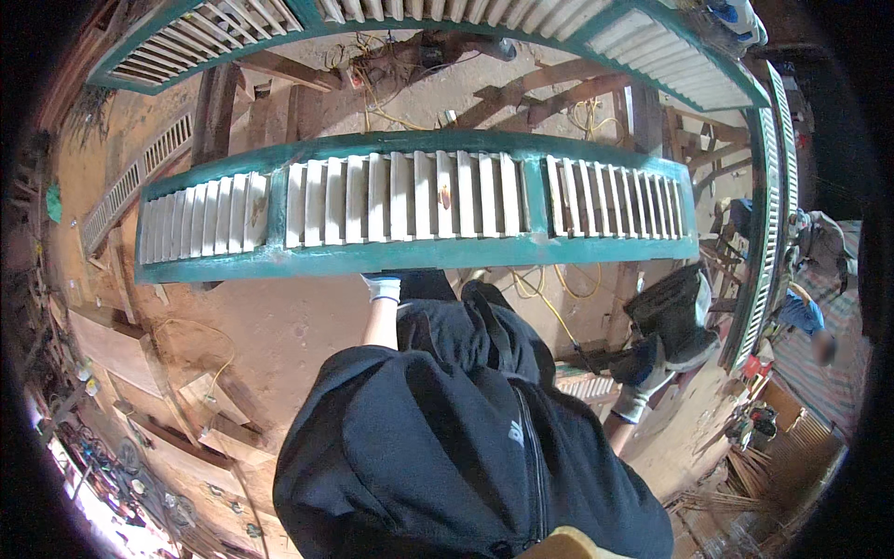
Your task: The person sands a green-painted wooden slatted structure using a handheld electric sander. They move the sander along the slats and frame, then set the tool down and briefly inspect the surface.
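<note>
Left hand (pixel 383 286): gloved, touching lower rail of green louvred shutter (pixel 419 210), grip hidden | Right hand (pixel 643 384): gloved, closed around black power tool (pixel 672 317), below shutter's right end | Shutter: horizontal, ahead.

Far ahead of me another green louvred shutter (pixel 447 23) leans; yellow cables (pixel 559 298) trail over the dusty floor (pixel 279 326), timber offcuts (pixel 223 410) near left.

The gloved left hand (pixel 383 287) grips the long green-framed wooden louvred shutter (pixel 419 210); the gloved right hand (pixel 638 391) holds a dark power tool (pixel 672 315).
</note>
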Tool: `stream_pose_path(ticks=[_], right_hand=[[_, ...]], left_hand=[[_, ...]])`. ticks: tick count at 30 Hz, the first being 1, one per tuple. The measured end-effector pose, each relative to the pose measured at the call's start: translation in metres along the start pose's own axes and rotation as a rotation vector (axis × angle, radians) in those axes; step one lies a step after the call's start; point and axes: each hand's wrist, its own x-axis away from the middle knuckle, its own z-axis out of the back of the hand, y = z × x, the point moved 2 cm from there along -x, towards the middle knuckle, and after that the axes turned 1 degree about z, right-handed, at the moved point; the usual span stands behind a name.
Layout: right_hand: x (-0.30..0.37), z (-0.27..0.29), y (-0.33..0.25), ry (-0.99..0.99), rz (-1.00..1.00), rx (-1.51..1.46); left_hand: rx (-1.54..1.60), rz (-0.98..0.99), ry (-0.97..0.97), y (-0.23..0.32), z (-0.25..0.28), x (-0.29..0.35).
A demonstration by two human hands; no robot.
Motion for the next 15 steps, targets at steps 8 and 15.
stream_pose_path(ticks=[8,15], right_hand=[[-0.018,-0.011,-0.028,0.086,-0.040,0.026],[-0.014,0.004,-0.019,0.270,-0.322,-0.197]], left_hand=[[-1.366,-0.203,-0.283,0.113,-0.022,0.031],[-1.656,-0.090,-0.331,0.219,-0.048,0.055]])
